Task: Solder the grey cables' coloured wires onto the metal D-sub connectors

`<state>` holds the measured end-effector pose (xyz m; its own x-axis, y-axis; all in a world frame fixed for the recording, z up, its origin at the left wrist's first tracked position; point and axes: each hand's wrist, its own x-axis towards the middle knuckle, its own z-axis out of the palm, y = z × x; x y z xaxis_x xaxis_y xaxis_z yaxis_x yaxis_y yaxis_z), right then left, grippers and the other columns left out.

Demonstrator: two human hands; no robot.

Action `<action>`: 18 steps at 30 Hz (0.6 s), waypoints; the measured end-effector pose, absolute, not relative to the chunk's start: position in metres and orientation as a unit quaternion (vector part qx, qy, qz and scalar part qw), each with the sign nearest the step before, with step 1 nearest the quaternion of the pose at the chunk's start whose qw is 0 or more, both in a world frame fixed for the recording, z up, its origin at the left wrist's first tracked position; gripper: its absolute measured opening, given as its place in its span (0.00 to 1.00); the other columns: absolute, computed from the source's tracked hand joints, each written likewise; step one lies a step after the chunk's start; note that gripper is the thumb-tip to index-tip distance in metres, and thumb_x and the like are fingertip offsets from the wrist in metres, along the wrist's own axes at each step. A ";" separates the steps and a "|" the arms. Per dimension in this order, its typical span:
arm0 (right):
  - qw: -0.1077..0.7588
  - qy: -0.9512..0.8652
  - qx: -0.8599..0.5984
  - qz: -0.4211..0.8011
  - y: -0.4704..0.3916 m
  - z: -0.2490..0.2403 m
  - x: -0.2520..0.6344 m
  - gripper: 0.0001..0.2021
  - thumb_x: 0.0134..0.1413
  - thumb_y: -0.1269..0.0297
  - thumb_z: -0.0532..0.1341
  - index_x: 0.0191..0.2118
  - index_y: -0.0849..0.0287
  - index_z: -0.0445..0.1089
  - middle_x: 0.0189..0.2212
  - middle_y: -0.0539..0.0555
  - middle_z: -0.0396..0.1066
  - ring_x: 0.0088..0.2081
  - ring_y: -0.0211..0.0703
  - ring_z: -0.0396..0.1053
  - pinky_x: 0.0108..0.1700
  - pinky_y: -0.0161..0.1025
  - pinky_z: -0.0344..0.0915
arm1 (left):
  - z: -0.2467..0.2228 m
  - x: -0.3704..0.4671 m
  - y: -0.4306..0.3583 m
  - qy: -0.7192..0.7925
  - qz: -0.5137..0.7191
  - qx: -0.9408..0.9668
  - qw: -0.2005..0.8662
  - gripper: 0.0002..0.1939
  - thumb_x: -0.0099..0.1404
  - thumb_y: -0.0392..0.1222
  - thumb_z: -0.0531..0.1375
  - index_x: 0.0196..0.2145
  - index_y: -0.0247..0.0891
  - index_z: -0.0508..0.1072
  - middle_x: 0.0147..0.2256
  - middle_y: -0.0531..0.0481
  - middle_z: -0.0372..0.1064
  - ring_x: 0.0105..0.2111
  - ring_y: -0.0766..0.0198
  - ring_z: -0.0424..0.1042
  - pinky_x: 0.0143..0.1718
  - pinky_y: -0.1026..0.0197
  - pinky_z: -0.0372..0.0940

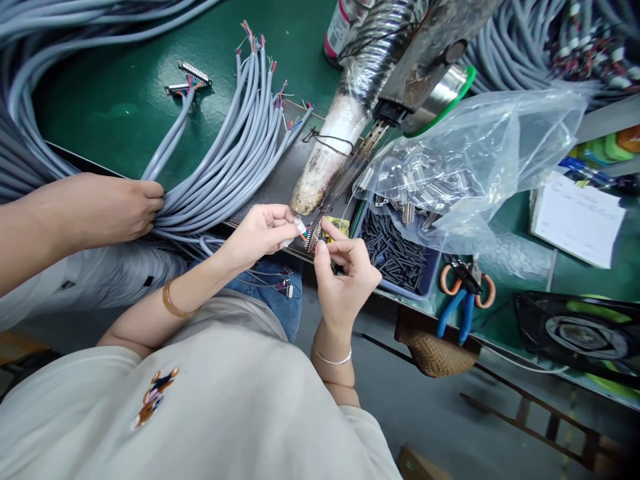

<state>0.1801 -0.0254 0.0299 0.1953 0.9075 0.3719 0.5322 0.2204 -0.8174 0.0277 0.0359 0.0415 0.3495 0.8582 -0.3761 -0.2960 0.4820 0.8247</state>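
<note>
My left hand (265, 233) pinches a cable end wrapped in something white (299, 225), from which coloured wires fan out. Those wires meet a small metal connector (315, 237). At the connector's right side, my right hand (345, 267) has its thumb and index finger around its edge; a thin strand rises close to these fingers. Just above both hands sit the tip of a soldering iron (335, 190) and the stained end of a wrapped duct (310, 190). A yellow piece (337, 230) lies behind my right fingers.
Another person's hand (135, 207) rests on the grey cable bundle (225, 167) at left. To the right are a bin of black sleeves (395, 253), a plastic bag of connectors (430, 180), pliers (465, 293), a solder spool (445, 100), a notepad (575, 217) and a fan (585, 337).
</note>
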 end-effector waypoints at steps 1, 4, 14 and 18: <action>0.492 -0.606 -0.597 0.188 -0.026 0.030 0.180 0.08 0.64 0.65 0.63 0.33 0.53 0.65 0.49 0.57 0.82 0.35 0.40 0.82 0.33 0.35 0.77 | 0.042 0.028 0.036 0.420 0.385 0.335 0.750 0.08 0.49 0.35 0.67 0.24 0.35 0.70 0.14 0.61 0.57 0.14 0.80 0.46 0.17 0.69 0.35; 0.495 -0.602 -0.597 0.191 -0.025 0.031 0.180 0.08 0.65 0.64 0.62 0.33 0.53 0.65 0.49 0.57 0.82 0.37 0.42 0.83 0.33 0.36 0.77 | 0.043 0.027 0.037 0.416 0.381 0.335 0.755 0.09 0.49 0.35 0.68 0.25 0.34 0.70 0.14 0.61 0.58 0.14 0.80 0.47 0.16 0.69 0.35; 0.480 -0.586 -0.606 0.242 -0.026 0.025 0.184 0.09 0.65 0.61 0.62 0.33 0.53 0.64 0.48 0.56 0.83 0.33 0.40 0.82 0.31 0.35 0.75 | 0.037 0.025 0.034 0.411 0.352 0.315 0.780 0.10 0.49 0.35 0.69 0.26 0.35 0.70 0.15 0.59 0.60 0.13 0.80 0.47 0.16 0.70 0.35; 0.494 -0.584 -0.600 0.234 -0.025 0.026 0.182 0.08 0.65 0.63 0.63 0.33 0.54 0.66 0.48 0.56 0.82 0.31 0.38 0.81 0.31 0.34 0.75 | 0.038 0.025 0.035 0.409 0.361 0.318 0.775 0.09 0.50 0.35 0.68 0.26 0.34 0.70 0.15 0.59 0.60 0.14 0.79 0.48 0.16 0.71 0.36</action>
<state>0.1821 -0.0251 0.0265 0.2076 0.9322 0.2963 0.4707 0.1703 -0.8657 0.0249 0.0346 0.0377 0.4044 0.8200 -0.4049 -0.3002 0.5373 0.7882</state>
